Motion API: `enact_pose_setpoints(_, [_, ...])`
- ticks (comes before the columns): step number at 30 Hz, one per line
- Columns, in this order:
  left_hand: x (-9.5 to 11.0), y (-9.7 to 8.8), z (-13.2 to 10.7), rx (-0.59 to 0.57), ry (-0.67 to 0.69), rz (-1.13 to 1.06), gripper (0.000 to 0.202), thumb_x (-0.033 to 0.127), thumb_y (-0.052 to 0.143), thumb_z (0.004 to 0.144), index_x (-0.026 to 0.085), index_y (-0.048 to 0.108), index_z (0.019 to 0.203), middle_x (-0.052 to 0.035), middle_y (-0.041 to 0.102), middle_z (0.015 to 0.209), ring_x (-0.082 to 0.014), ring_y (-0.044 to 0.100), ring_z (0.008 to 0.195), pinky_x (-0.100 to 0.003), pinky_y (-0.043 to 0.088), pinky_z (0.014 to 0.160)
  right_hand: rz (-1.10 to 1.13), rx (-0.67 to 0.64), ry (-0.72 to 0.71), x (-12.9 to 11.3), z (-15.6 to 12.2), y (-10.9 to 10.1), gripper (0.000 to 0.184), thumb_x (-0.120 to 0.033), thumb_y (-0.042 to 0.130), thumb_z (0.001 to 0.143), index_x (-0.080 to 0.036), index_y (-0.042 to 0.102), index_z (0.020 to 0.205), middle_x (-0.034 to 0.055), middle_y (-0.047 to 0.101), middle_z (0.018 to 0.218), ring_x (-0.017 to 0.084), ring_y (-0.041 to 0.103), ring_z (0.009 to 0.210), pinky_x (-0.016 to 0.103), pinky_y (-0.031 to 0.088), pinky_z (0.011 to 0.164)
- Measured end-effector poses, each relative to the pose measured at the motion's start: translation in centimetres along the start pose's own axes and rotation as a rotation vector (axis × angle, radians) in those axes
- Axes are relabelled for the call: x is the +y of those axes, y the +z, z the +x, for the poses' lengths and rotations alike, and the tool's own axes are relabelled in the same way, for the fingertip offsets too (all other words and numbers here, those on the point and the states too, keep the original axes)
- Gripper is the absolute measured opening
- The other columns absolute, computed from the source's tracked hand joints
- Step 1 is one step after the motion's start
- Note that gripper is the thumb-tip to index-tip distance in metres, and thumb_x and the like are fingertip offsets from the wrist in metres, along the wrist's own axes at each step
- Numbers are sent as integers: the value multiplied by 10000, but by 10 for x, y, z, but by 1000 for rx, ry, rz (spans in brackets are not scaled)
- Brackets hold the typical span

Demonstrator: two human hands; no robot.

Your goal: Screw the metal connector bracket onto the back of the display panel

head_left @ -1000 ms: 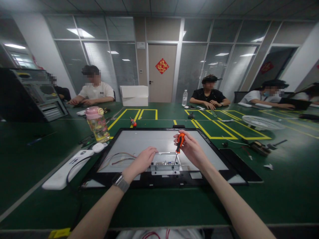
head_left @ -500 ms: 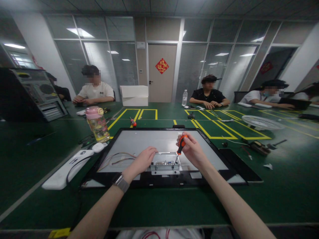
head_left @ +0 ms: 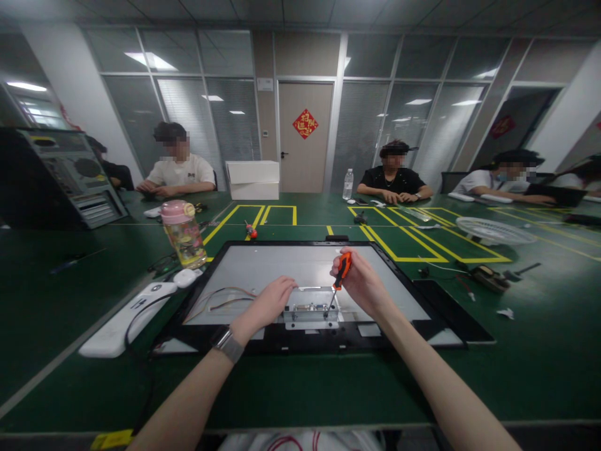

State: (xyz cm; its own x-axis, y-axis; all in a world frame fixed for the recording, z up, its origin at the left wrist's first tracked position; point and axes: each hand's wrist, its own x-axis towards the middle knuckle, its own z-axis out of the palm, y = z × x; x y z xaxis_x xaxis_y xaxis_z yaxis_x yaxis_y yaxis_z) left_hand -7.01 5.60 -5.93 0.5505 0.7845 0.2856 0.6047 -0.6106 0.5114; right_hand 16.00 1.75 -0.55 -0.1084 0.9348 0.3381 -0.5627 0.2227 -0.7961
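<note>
A flat display panel (head_left: 263, 266) with a black frame lies on the table before me, its pale back facing up. On its near middle sits a metal bracket (head_left: 313, 321) with a row of connectors. My left hand (head_left: 270, 304) grips the bracket's left end, fingers over the far edge and thumb nearer me. My right hand (head_left: 364, 282) is closed round the handle of an orange-and-black screwdriver (head_left: 343, 270). Its shaft slants down to the bracket's right part, with the tip at the connector row. Thin wires (head_left: 220, 297) lie on the panel left of my left hand.
Left of the panel are a white power strip (head_left: 126, 319) and a pink-lidded bottle (head_left: 183, 235). A computer case (head_left: 70, 175) stands far left. A dark flat piece (head_left: 453, 313) and a tape dispenser-like object (head_left: 488, 277) lie right. Other people sit across the table (head_left: 305, 388).
The screwdriver handle and my right-hand fingers have turned slightly. My left hand and the panel stay in place.
</note>
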Motion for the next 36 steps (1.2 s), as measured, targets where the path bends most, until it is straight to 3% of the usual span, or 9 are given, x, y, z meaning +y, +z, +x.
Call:
enact_pose_setpoints(5, [-1,1,0,2,2,-8,333,214,304,952,174,615,1065,-78,610,1155,-170,564,1076,-322,415,1004,-38,37,-37,0,1,-4,183,-408,714,771,-242,657,821,-9,634,823,142,580,716,293,480,742])
enact_pose_setpoints(10, [-2,1,0,-1,-4,-4,329,217,309,951,178,614,1067,-76,607,1159,-172,562,1089,-319,413,1009,-50,55,-22,2,2,-7,257,-441,698,788,-245,667,951,0,659,788,151,602,724,308,492,757])
enact_pose_setpoints(15, [-1,1,1,-1,-1,11,328,203,311,945,168,615,1063,-90,610,1165,-179,554,1101,-341,411,1018,-33,52,-29,1,2,-4,245,-426,698,792,-239,667,946,4,661,786,147,597,707,301,493,738])
enact_pose_setpoints(30, [-2,1,0,-2,-7,3,335,216,310,952,178,620,1073,-80,606,1182,-175,549,1121,-316,394,1033,-67,-2,9,0,0,-1,340,-336,723,770,-253,649,1092,34,681,988,170,621,856,315,478,806])
enact_pose_setpoints(36, [-4,3,0,-2,1,5,340,209,306,952,158,616,1083,-95,600,1183,-179,548,1117,-321,395,1029,-108,-30,42,5,-4,3,439,-277,767,725,-299,605,1132,10,682,908,159,620,755,312,479,739])
